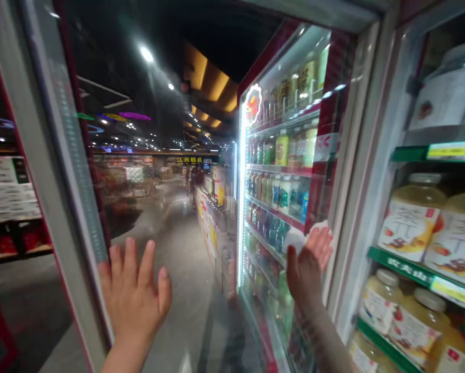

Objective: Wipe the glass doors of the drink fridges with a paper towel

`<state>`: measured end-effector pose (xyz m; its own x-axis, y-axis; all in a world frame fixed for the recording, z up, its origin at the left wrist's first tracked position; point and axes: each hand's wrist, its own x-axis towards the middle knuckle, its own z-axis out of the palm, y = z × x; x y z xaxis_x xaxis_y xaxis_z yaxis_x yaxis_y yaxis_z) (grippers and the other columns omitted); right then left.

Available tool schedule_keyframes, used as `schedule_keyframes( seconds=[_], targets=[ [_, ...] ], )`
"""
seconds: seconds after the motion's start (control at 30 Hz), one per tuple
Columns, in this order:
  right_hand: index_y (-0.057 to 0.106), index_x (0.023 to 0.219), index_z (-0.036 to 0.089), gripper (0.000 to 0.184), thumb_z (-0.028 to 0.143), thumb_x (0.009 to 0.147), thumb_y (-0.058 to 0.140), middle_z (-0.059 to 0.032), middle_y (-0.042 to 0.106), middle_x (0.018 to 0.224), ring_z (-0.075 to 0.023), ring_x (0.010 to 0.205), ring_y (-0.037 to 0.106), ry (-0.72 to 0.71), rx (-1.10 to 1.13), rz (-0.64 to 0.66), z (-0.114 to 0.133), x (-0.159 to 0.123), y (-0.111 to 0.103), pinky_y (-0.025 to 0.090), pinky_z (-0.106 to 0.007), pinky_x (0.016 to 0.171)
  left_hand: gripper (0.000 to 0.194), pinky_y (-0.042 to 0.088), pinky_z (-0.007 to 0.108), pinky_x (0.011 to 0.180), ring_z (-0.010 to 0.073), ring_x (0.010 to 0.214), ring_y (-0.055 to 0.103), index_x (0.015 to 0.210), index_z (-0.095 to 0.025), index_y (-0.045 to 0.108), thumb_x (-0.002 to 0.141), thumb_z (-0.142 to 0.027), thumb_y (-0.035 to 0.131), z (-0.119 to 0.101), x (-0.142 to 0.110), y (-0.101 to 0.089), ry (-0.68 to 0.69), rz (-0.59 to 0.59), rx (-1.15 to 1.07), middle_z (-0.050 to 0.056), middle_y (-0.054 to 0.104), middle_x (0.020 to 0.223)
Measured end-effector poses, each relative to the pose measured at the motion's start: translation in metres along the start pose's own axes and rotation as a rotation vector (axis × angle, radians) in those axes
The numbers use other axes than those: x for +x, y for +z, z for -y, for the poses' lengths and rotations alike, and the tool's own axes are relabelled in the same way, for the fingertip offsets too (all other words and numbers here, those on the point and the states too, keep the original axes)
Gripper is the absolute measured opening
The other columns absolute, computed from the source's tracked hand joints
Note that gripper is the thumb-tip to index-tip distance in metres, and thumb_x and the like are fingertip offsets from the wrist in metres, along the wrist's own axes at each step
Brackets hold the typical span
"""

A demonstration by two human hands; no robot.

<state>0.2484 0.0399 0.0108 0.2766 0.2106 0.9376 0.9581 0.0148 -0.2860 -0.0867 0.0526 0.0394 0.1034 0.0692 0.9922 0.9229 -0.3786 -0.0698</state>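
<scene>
My left hand is spread flat, palm forward, at the left part of a glass door, beside its metal frame; it holds nothing. Farther right, my right hand reaches up to the glass near the opposite frame edge. Beneath its fingers is a crumpled white cloth, pressed towards the pane and showing on both sides of the hand. The cloth is partly hidden, and the right hand is slightly blurred.
At right, shelves hold large bottles of pale drink behind green price rails. Through the glass stands a lit drinks cooler. An aisle floor runs back past stacked goods. Boxes fill a shelf at left.
</scene>
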Motion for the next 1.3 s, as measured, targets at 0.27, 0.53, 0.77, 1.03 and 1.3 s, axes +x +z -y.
schedule_keyframes(
  seconds=[0.27,0.53,0.77,1.03,1.3],
  targets=[
    [0.036,0.173,0.035,0.073,0.049,0.104,0.056,0.0058,0.023,0.185,-0.0276,0.175,0.007,-0.513,0.108,0.122,0.062,-0.131,0.018,0.024,-0.053,0.142,0.084,0.006,0.059,0.143,0.0298,0.175,0.009,0.176,-0.031,0.024,0.101,-0.025,0.061,0.001,-0.005,-0.002,-0.040,0.020,-0.003,0.004,0.015,0.187],
    [-0.001,0.179,0.020,0.084,0.041,0.109,0.042,-0.0193,-0.001,0.186,-0.0477,0.172,-0.001,0.099,0.074,0.036,-0.009,-0.153,0.036,0.018,-0.092,0.127,0.087,0.009,0.058,0.143,0.0289,0.175,0.009,0.177,-0.030,0.021,0.100,-0.023,0.062,0.000,-0.005,-0.001,-0.012,0.014,0.062,0.004,0.013,0.187],
    [-0.013,0.176,0.022,0.086,0.042,0.107,0.033,-0.0166,-0.013,0.183,-0.0496,0.169,-0.006,0.181,0.076,0.024,-0.008,-0.118,0.023,0.020,-0.097,0.120,0.084,0.011,0.056,0.143,0.0273,0.175,0.010,0.176,-0.027,0.022,0.101,-0.022,0.060,-0.003,-0.006,0.000,-0.018,-0.001,0.092,0.006,0.015,0.186],
    [0.014,0.177,0.039,0.095,0.054,0.093,0.055,0.0123,0.016,0.182,-0.0224,0.171,0.006,-0.536,0.118,0.079,0.043,-0.098,0.006,0.056,-0.053,0.124,0.084,0.008,0.053,0.143,0.0257,0.175,0.010,0.176,-0.027,0.024,0.101,-0.021,0.061,-0.002,-0.006,0.000,-0.021,-0.013,0.070,0.006,0.017,0.186],
    [-0.005,0.177,0.014,0.093,0.041,0.106,0.047,-0.0170,-0.004,0.185,-0.0480,0.171,-0.005,-0.112,0.034,0.069,0.021,-0.042,0.006,0.027,-0.090,0.126,0.085,0.009,0.052,0.143,0.0264,0.175,0.011,0.176,-0.025,0.025,0.099,-0.021,0.062,-0.002,-0.008,0.001,0.011,-0.023,0.085,0.006,0.017,0.186]
  ],
)
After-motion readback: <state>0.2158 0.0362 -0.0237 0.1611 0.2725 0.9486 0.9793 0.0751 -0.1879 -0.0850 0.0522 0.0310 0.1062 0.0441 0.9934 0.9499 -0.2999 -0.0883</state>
